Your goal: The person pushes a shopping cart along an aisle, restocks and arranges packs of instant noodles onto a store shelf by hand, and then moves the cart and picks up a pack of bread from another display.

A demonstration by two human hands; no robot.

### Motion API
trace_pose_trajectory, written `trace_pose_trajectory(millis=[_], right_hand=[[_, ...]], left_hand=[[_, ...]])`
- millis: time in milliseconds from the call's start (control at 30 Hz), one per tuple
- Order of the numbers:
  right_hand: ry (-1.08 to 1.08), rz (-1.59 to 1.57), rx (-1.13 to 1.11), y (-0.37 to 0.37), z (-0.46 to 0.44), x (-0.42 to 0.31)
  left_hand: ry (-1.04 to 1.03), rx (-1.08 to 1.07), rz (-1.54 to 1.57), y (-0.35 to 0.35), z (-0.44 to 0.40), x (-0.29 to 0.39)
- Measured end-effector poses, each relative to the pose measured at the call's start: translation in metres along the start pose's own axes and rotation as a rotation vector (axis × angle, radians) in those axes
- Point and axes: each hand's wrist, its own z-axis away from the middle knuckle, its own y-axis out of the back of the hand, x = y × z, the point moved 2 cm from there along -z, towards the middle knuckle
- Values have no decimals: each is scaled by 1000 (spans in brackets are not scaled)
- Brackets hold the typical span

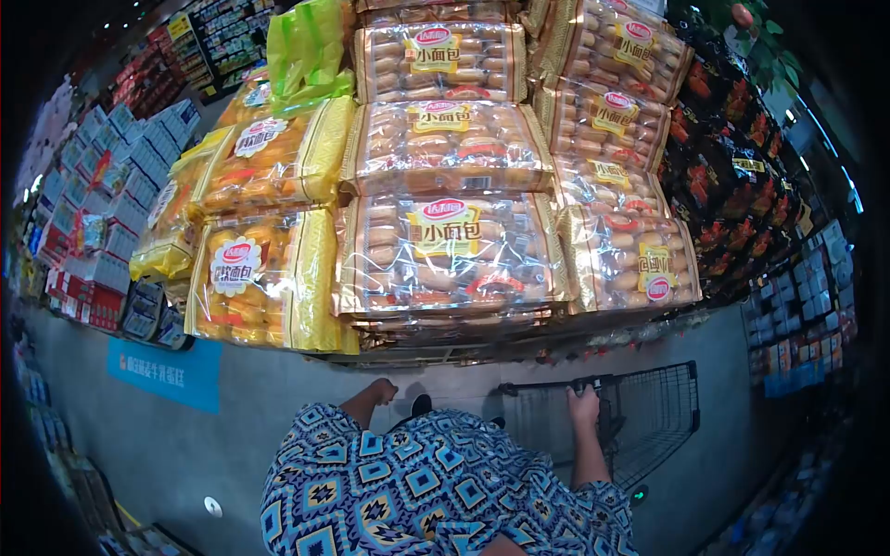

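My right hand [582,405] is wrapped round the handle of a black wire shopping cart [654,422], which stands at my right side. At my left side hangs my left hand [383,391], its fingers curled in, with nothing seen in it. In front of both hands rises a stack of packaged bread. Clear packs of small bread rolls [450,246] with gold edges fill its middle. Yellow bread packs [264,278] lie on the left, and more roll packs [640,259] on the right.
A bright green bag [311,56] lies on top of the yellow packs. Dark packages [732,176] are piled at the right. Stacked cartons [111,195] stand at the left, above a blue sign [165,371]. Grey floor [260,408] runs below the display.
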Motion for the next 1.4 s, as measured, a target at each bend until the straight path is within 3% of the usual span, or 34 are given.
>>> trace_pose_trajectory(millis=[100,133,167,200,233,300,333,433,467,567,667,700,767,833,900,933,1000,1033,1100,1167,1200,1233,1400], right_hand=[[43,4,33,-17,-3,7],[54,35,35,-25,-6,12],[57,23,-5,-23,0,9],[73,61,1,-34,-3,20],[4,118,-21,18,19,9],[-17,97,-46,-5,36,10],[-22,90,-58,-19,48,11],[-41,51,-74,-52,73,8],[8,172,-90,27,51,12],[30,167,-106,27,64,7],[44,155,-102,26,76,17],[63,144,-104,23,71,20],[69,123,-128,24,74,25],[88,94,-144,19,73,26],[104,36,-293,43,80,19],[116,37,-297,57,74,17],[390,275,-393,88,69,8],[369,177,-368,104,60,-4],[472,-404,-77,134,40,-17],[364,-1000,-244,160,5,-38],[235,-1185,-222,181,4,-63],[256,-1349,-254,189,-8,-77],[242,-1683,-306,200,-30,-132]], left_hand=[[-42,-54,-91,20,9,-11],[68,-47,-1,18,-10,-18],[36,-67,-13,21,-21,-21],[-396,-142,-403,24,-40,-30],[-39,-214,68,-10,-25,-4],[-24,-58,79,12,0,28],[-37,-81,26,17,4,38],[-216,-123,-128,33,-14,52],[-397,-179,-156,-29,-11,90],[-726,-165,-519,-42,-35,110],[-811,-149,-458,-54,-36,130],[-811,-148,-461,-53,-37,141],[-535,-231,-133,-58,-35,140],[-577,-225,-176,-56,-39,131],[-349,-181,91,-56,-13,129],[-346,-172,99,-53,-8,130],[-284,-131,164,-52,-9,110],[-282,-118,161,-49,-5,101],[-203,-114,134,-45,11,87],[-149,-93,99,-42,26,76],[-144,-112,61,-43,32,74],[-139,-130,23,-43,39,74],[-134,-93,146,-40,54,84]])
